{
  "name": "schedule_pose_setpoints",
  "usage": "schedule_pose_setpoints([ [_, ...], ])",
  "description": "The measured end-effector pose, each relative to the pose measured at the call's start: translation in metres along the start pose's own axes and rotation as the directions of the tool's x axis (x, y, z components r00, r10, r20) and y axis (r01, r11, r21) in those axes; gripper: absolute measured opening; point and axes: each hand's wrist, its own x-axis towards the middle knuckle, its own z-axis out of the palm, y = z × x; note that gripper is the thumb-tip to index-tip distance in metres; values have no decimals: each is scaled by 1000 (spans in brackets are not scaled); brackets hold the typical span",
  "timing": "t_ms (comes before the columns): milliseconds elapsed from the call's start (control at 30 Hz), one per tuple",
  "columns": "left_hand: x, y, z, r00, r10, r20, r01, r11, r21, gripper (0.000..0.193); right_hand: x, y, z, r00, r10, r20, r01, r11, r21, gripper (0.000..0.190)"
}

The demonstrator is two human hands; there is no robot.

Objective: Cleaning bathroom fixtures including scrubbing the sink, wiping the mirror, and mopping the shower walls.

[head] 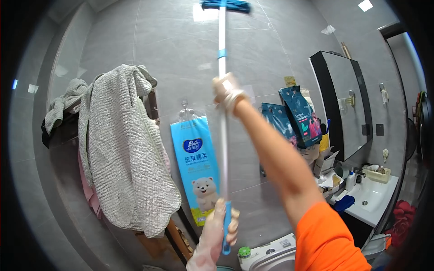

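My right hand (229, 89), in a thin translucent glove, grips the middle of a white telescopic pole (222, 142) below its blue collar. My left hand (217, 228), gloved too, is closed around the blue handle (226, 233) at the pole's lower end. The pole stands nearly upright in front of a grey tiled wall (169, 50). At its top, a blue cloth mop head (232, 5) lies against the upper wall, partly cut off by the picture's edge. Slight blur covers the mop head and my right hand.
Left of the pole hang a grey towel (125, 152) and a blue tissue pack (195, 162). To the right are dark teal cotton packs (300, 115), a mirror cabinet (349, 101) and a washbasin (373, 196) with bottles. A toilet (271, 252) with a green-lidded item is below.
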Motion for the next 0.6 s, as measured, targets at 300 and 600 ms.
schedule_pose_setpoints([
  [300,9,-72,52,996,77,40,-67,975,-210,56,-39,16,-16,975,-32,221,14,997,81,23],
  [600,-19,-41,0,1000,5,-26,-6,998,-64,51,28,84,-10,810,-583,65,586,801,-122,26],
])
